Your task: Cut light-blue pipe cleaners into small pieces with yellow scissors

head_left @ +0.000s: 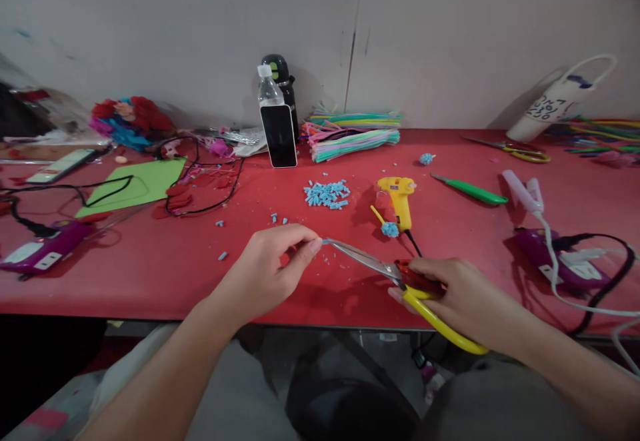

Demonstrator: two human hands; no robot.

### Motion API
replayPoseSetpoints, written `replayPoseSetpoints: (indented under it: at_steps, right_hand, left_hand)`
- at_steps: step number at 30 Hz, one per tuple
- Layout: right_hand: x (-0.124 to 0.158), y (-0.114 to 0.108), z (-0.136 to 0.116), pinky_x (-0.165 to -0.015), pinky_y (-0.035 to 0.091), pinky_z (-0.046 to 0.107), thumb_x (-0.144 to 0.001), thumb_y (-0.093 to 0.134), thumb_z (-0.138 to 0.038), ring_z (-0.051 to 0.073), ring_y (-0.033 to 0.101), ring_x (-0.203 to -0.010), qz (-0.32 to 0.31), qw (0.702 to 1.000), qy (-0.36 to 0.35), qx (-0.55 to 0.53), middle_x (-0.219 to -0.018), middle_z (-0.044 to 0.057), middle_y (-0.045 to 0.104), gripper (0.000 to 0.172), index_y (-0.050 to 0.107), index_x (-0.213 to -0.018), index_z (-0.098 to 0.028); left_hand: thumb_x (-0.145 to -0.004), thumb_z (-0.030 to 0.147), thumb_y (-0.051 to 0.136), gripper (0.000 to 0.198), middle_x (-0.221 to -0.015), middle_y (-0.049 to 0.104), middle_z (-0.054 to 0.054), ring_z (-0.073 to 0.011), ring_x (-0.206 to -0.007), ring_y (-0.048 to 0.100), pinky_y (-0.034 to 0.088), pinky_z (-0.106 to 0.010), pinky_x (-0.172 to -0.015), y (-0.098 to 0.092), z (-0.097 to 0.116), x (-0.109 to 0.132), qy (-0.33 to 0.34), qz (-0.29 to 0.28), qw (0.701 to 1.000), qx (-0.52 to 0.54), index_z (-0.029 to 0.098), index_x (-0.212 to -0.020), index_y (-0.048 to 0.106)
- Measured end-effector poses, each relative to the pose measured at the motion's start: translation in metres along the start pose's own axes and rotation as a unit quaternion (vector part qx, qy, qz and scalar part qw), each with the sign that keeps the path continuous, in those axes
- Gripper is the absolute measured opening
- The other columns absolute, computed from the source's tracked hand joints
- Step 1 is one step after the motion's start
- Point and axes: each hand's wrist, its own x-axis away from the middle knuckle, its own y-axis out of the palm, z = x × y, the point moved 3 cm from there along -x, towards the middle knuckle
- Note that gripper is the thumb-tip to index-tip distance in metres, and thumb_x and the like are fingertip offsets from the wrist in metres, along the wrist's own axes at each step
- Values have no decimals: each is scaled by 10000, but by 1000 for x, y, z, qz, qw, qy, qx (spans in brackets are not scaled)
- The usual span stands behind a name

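blue stem point(325, 242) pinched by left hand point(277, 261), scissors point(390, 270) gripped by right hand point(460, 291); with blades point(357, 254) so near, i judge fingertips point(315, 245) risk a nick.

Scissors point(365, 258): metal blades, dull shine; handles smooth yellow plastic. Short pieces point(327, 194): fuzzy, matt, blue. Bundled stems point(356, 144): same fuzzy finish, pastel. Glue gun point(401, 204): smooth yellow plastic. Knife point(475, 191): green plastic handle, light gloss. Phone point(279, 136): glossy black screen. Bottle point(271, 92): clear, shiny plastic, white cap. Sheet point(137, 184): matt green paper. Power strip point(45, 251): purple plastic, moderate gloss. Desk point(460, 241): smooth red surface, soft sheen. Wall point(200, 28): smooth, pale grey, satin.
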Motion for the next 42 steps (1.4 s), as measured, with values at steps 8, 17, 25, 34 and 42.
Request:
replayPoseSetpoints:
  at_steps: [8, 17, 25, 34, 42]
  right_hand:
    - [-1, 4, 8, -463, 263, 223, -844, 608, -474, 110, 340, -510, 5, 1000, 1, 6, -591, -30, 492, 304, 525, -704, -217]
    - [-1, -1, 2, -447, 246, 221, -828, 619, -534, 103, 280, -508, 19, 1000, -9, 0, -554, -43, 437, 391, 476, -659, -212]
    - [-1, 1, 2, -460, 252, 221, -846, 588, -580, 112, 262, -542, 7, 1000, -7, -6, -574, -49, 393, 424, 473, -670, -213]
    - [-1, 3, 4, -445, 248, 219, -848, 590, -562, 103, 274, -518, 14, 1000, -9, 5, -570, -39, 437, 407, 506, -672, -205]
    - [-3, 6, 8, -444, 242, 221, -829, 618, -547, 100, 302, -497, 17, 1000, 7, 8, -551, -41, 459, 398, 489, -660, -210]
  left_hand:
    - [-973, 290, 473, 218, -744, 601, 9, -110, -682, 517, 417, -233, -640, 1, 0, -1, 4, 1, 1000, -1, 177, -836, 599]
    - [-978, 294, 460, 232, -722, 579, 8, -113, -666, 507, 411, -238, -637, 0, -1, -1, 4, -3, 1000, -7, 177, -822, 587]
    - [-979, 294, 461, 226, -728, 572, 14, -109, -676, 498, 407, -234, -642, 1, -1, -1, 2, -8, 1000, -3, 179, -820, 574]
    - [-976, 302, 456, 230, -734, 575, 12, -112, -678, 500, 404, -235, -637, 1, -1, -1, -4, -11, 1000, -1, 180, -823, 578]
    - [-979, 304, 463, 221, -741, 565, 29, -104, -691, 493, 395, -231, -646, 2, -2, 0, -11, -13, 1000, 6, 191, -825, 573]
